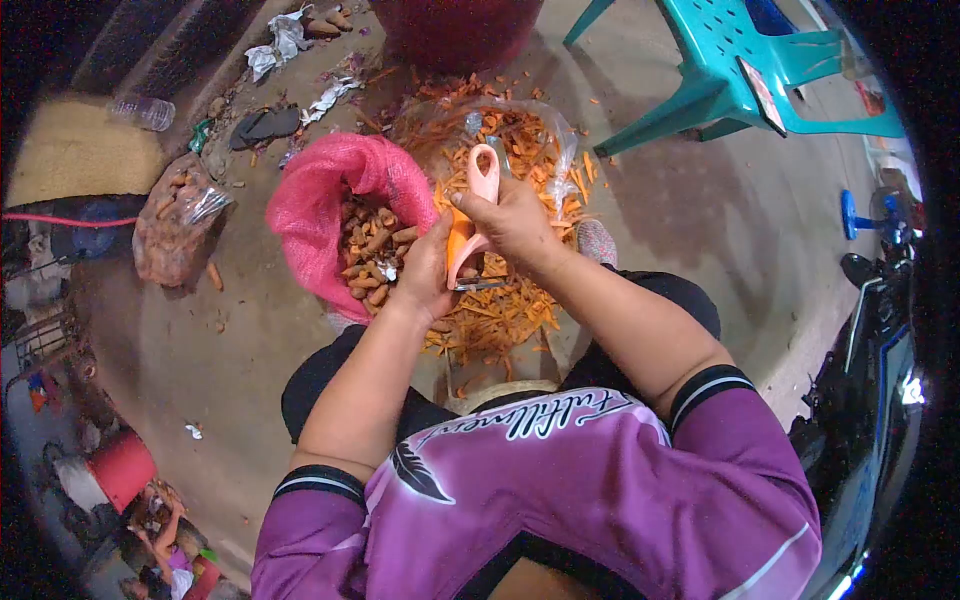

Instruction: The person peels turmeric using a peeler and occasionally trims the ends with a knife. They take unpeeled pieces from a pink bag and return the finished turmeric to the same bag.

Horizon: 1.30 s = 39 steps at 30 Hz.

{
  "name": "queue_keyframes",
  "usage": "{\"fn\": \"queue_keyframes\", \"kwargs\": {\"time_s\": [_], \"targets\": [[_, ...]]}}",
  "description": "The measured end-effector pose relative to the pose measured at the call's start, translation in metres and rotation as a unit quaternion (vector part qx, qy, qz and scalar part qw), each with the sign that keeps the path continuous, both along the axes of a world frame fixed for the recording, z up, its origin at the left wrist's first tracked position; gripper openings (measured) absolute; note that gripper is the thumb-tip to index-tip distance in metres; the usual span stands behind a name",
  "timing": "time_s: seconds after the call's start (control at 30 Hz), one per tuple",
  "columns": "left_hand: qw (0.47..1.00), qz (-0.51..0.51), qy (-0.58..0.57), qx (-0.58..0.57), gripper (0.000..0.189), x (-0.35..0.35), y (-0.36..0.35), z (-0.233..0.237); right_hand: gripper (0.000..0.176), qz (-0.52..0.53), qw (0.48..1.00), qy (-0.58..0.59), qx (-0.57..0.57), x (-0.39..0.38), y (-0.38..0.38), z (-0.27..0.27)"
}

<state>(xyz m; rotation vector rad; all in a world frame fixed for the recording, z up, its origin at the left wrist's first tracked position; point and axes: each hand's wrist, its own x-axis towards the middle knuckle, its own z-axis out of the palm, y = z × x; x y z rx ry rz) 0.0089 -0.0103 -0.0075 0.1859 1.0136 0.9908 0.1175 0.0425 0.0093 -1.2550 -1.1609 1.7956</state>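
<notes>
My left hand (428, 268) is closed around an orange carrot (459, 241), most of which the fingers hide. My right hand (518, 225) grips a pale pink peeler (484, 178), its looped handle pointing away from me. The peeler's metal blade is at the near end, beside the carrot. Below and beyond both hands lies a heap of orange peelings (505, 325). Left of my left hand stands an open pink mesh sack (310, 215) with several brown, unpeeled roots (378, 243) inside.
A dark red tub (455, 30) stands beyond the peelings. A teal plastic chair (690, 95) is at the far right, with a phone-like flat object (762, 95) on it. On the left are a filled clear plastic bag (178, 225) and a dark slipper (265, 128).
</notes>
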Motion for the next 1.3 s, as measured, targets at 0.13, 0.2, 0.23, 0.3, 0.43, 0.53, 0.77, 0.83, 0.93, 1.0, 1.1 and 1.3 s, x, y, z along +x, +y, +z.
{"fn": "queue_keyframes", "kwargs": {"time_s": [0.13,0.2,0.23,0.3,0.43,0.53,0.77,0.83,0.93,1.0,1.1,1.3], "targets": [[1.000,0.015,-0.002,-0.003,0.032,0.002,0.001,0.003,0.022,-0.005,1.000,-0.010,-0.007,0.000,0.004,-0.019],[1.000,0.012,-0.024,0.008,0.032,0.000,0.001,-0.001,0.023,-0.020,0.999,-0.011,-0.041,0.001,0.007,-0.020],[0.999,0.005,-0.050,0.021,0.031,-0.006,-0.001,-0.010,0.023,-0.027,0.998,-0.011,-0.057,0.001,0.009,-0.017],[0.996,-0.010,-0.085,0.032,0.031,-0.006,-0.004,-0.014,0.024,-0.100,0.993,-0.064,0.002,0.009,0.027,-0.022],[0.997,0.012,-0.079,0.001,0.031,0.001,-0.007,-0.007,0.021,-0.123,0.992,-0.023,-0.025,0.014,0.030,-0.005],[0.997,0.055,-0.038,-0.023,0.033,0.006,-0.003,0.010,0.022,-0.031,0.999,-0.018,0.031,-0.001,0.006,0.000],[0.997,0.043,-0.066,-0.014,0.033,0.008,-0.009,0.006,0.023,-0.146,0.982,-0.080,0.094,0.014,0.033,-0.028],[0.998,0.054,-0.038,0.009,0.033,0.007,-0.007,0.011,0.027,-0.114,0.990,-0.072,0.048,0.007,0.016,-0.011],[0.995,0.051,-0.074,-0.030,0.034,0.008,-0.005,0.023,0.026,-0.081,0.989,-0.117,0.037,0.005,0.014,-0.006],[0.993,0.004,-0.113,-0.017,0.039,0.005,-0.013,-0.003,0.025,-0.131,0.983,-0.119,0.047,0.014,0.031,-0.016],[0.988,-0.038,-0.151,0.008,0.039,0.003,-0.015,-0.005,0.024,-0.284,0.957,-0.020,0.057,0.026,0.055,-0.027],[0.993,0.032,-0.108,-0.045,0.030,-0.002,-0.011,-0.008,0.025,-0.111,0.991,-0.068,0.017,0.005,0.020,0.001]]}}
